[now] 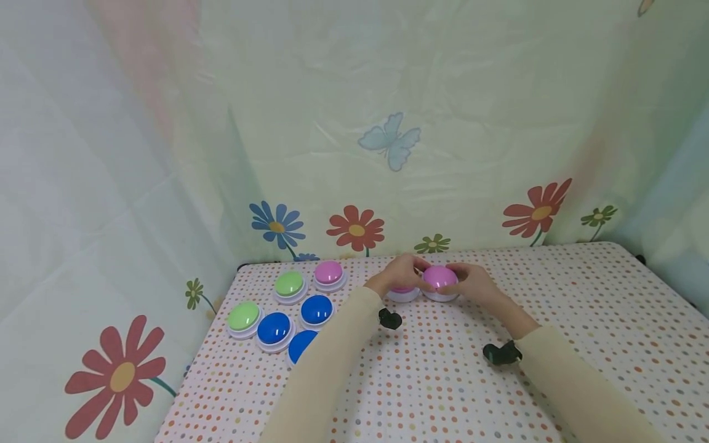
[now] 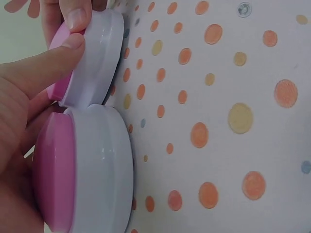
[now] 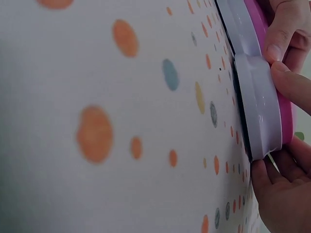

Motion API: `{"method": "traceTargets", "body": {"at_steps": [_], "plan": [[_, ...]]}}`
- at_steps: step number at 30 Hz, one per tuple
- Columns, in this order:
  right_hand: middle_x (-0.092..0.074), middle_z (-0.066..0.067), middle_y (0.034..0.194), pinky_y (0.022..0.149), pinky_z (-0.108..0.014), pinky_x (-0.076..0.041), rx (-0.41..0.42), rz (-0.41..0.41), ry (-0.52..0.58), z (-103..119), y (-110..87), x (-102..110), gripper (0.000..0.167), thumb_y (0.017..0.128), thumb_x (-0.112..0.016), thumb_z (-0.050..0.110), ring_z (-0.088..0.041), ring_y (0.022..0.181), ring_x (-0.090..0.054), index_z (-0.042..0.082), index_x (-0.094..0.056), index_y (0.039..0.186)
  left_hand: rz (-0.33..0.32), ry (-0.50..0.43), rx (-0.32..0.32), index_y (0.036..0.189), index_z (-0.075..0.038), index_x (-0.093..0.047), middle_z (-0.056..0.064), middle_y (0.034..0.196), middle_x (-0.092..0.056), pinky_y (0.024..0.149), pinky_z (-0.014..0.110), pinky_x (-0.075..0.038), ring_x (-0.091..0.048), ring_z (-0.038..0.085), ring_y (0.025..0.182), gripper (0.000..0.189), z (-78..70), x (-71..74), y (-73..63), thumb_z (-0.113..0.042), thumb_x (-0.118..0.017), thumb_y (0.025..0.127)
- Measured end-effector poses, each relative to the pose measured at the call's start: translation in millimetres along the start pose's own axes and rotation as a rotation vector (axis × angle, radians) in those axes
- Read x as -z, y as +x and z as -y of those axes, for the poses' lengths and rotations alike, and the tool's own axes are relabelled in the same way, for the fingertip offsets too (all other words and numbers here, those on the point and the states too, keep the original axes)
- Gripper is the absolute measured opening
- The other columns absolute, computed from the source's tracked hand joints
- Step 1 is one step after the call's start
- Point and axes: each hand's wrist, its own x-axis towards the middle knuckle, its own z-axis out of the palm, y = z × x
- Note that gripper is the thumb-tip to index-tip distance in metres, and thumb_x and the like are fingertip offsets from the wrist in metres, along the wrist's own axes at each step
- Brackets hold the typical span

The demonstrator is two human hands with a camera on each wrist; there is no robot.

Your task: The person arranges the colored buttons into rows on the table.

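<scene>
Two pink dome push buttons with white round bases stand side by side on the dotted cloth. My right hand (image 1: 475,283) grips the right-hand pink push button (image 1: 440,275), with its thumb at the near side and its fingers around the outer side. From the left, my left hand (image 1: 403,273) holds the same button, thumb at its near edge and fingers behind. The thumb tips meet in the right wrist view. Under my left palm sits the other pink button (image 2: 54,174), partly hidden in the head view. The white bases (image 2: 99,165) are right up against each other.
Left on the table (image 1: 432,381) stand another pink button (image 1: 328,272), two green buttons (image 1: 289,283) and three blue buttons (image 1: 317,309), one partly behind my left sleeve (image 1: 332,363). A flowered curtain (image 1: 332,154) hangs behind the table.
</scene>
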Motion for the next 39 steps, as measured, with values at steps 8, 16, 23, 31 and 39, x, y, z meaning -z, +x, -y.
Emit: {"method": "traceTargets", "body": {"at_steps": [8,16,23,31,39], "plan": [[-0.042,-0.030,0.142,0.104,-0.057,-0.035,0.004,0.005,0.013,0,-4.7,-3,0.084,0.079,-0.081,0.026,-0.046,0.130,-0.039,-0.007,-0.038,0.143,-0.040,0.055,0.037,0.120,-0.020,-0.069,-0.014,0.106,-0.065,0.081,0.025,-0.047,-0.056,0.005,0.093,0.053,0.7,-5.2,-3.6,-0.032,-0.088,0.072],[-0.039,-0.030,0.143,0.105,-0.057,-0.034,0.017,0.017,0.030,3,-9.6,-6,0.082,0.081,-0.080,0.022,-0.046,0.131,-0.037,-0.007,-0.036,0.144,-0.047,0.081,0.054,0.120,-0.022,-0.069,-0.016,0.106,-0.064,0.080,0.026,-0.047,-0.055,0.004,0.092,0.053,1.4,-6.9,-8.4,-0.034,-0.087,0.073],[-0.041,-0.031,0.141,0.104,-0.057,-0.034,0.056,0.015,0.021,6,-13.6,-8,0.081,0.080,-0.080,0.020,-0.047,0.129,-0.038,-0.008,-0.037,0.142,-0.034,0.104,0.061,0.124,-0.023,-0.066,-0.015,0.112,-0.063,0.086,0.030,-0.046,-0.055,0.006,0.099,0.056,1.3,-5.8,-10.3,-0.035,-0.086,0.073],[-0.027,-0.030,0.150,0.105,-0.062,-0.029,0.037,-0.010,-0.041,16,-15.5,-10,0.087,0.082,-0.079,0.026,-0.050,0.136,-0.025,-0.003,-0.030,0.148,-0.113,0.150,0.017,0.136,-0.023,-0.057,-0.008,0.134,-0.055,0.104,0.042,-0.036,-0.050,0.016,0.122,0.068,3.1,7.3,-21.3,-0.036,-0.084,0.075],[-0.034,-0.029,0.148,0.102,-0.060,-0.035,0.143,-0.102,-0.046,35,-19.4,-4,0.066,0.087,-0.074,0.020,-0.048,0.134,-0.031,0.000,-0.043,0.141,-0.095,0.035,-0.074,0.133,-0.013,-0.059,0.002,0.132,-0.057,0.098,0.029,-0.043,-0.047,0.023,0.126,0.055,5.2,33.9,-41.6,-0.024,-0.079,0.083]]}}
